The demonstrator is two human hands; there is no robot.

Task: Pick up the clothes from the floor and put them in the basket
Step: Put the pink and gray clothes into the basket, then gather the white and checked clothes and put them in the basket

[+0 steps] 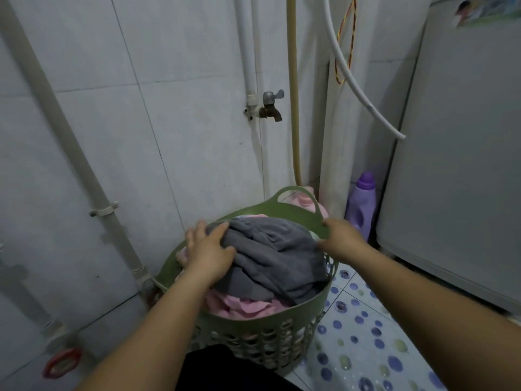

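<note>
L hand [207, 249]: palm down, fingers spread & nearly straight, pressing on grey cloth [276, 255] at basket's left side; not gripping.
R hand [342, 237]: at basket's right rim, fingers curled round the rim by the far handle; thumb side toward cloth.
Arms: both bare, reaching fwd over basket.
Basket [253, 325]: green, perforated wall, on floor by tiled wall, heaped full.
Clothes: grey cloth on top; pink cloth [239, 306] under it at near side.
Tap [271, 107]: on wall above basket.
Bottle [361, 206]: purple, right of basket, behind R hand.
Fridge [456, 165]: grey, far right of basket.
Floor [366, 348]: dotted tiles right of basket.
</note>
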